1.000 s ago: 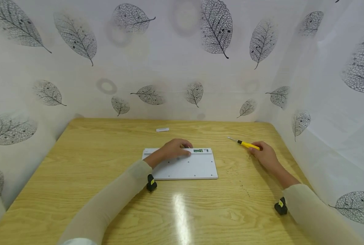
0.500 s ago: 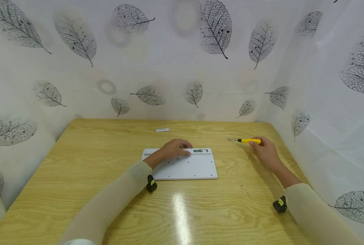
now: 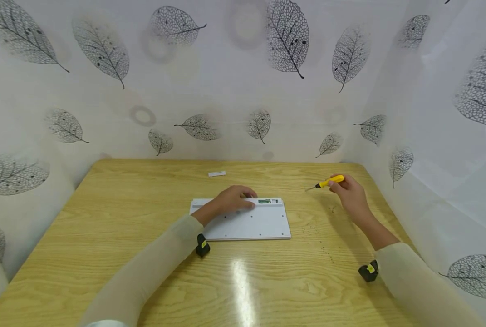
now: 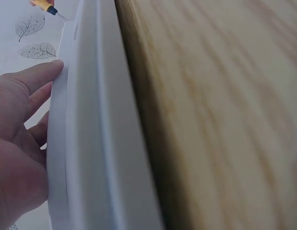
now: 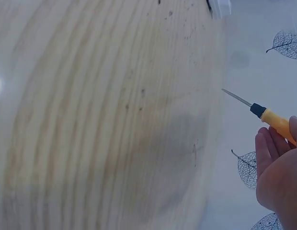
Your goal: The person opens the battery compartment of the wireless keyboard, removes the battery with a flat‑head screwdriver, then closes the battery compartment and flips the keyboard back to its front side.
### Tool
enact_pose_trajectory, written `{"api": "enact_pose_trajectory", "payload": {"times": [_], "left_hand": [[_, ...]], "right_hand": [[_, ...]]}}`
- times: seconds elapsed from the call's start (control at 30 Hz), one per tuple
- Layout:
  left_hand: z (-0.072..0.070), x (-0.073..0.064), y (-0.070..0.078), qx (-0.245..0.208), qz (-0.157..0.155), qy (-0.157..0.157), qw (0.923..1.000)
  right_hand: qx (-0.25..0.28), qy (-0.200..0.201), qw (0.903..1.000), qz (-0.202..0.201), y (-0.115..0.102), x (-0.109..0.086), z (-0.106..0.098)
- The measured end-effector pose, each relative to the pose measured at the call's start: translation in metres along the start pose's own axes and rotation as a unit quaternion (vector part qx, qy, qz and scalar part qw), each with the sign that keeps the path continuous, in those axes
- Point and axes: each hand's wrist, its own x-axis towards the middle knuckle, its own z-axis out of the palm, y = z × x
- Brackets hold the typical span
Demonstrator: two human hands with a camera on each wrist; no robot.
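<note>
A flat white keyboard [image 3: 263, 225] lies underside up on the table, with small screw holes and a raised bar along its far edge. A slot in that bar shows something green [image 3: 264, 201]. My left hand [image 3: 231, 200] holds the far edge, thumb on the near side of the bar and fingers bent over the back; the left wrist view has the hand [image 4: 19, 139] along the white edge. To the right, my right hand [image 3: 352, 197] grips a yellow-handled screwdriver [image 3: 328, 181] above the table. Its metal shaft [image 5: 236, 97] points left, away from the fingers.
A small white strip [image 3: 217, 173] lies behind the keyboard. Several tiny dark bits [image 3: 322, 247], like little screws, are scattered on the wooden table [image 3: 144, 190] right of it. Leaf-printed white curtain [image 3: 226, 91] encloses the back and sides.
The right hand has risen slightly and turned the screwdriver, so its handle end now tilts up and its tip points down to the left. The left hand and keyboard have stayed put.
</note>
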Motion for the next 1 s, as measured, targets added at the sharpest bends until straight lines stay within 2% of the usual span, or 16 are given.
{"api": "enact_pose_trajectory", "payload": {"times": [0.5,0.83,1.0], "left_hand": [[0.0,0.0,0.001,0.001,0.003,0.0,1.0],[0.0,-0.001,0.003,0.003,-0.001,0.007,1.0],[0.001,0.001,0.003,0.004,-0.006,0.008,0.9999]], "right_hand": [[0.077,0.011,0.9949,-0.065,-0.019,-0.002,0.016],[0.071,0.02,0.991,-0.112,-0.031,-0.005,0.035],[0.087,0.024,0.989,-0.118,-0.039,-0.008,0.05]]}}
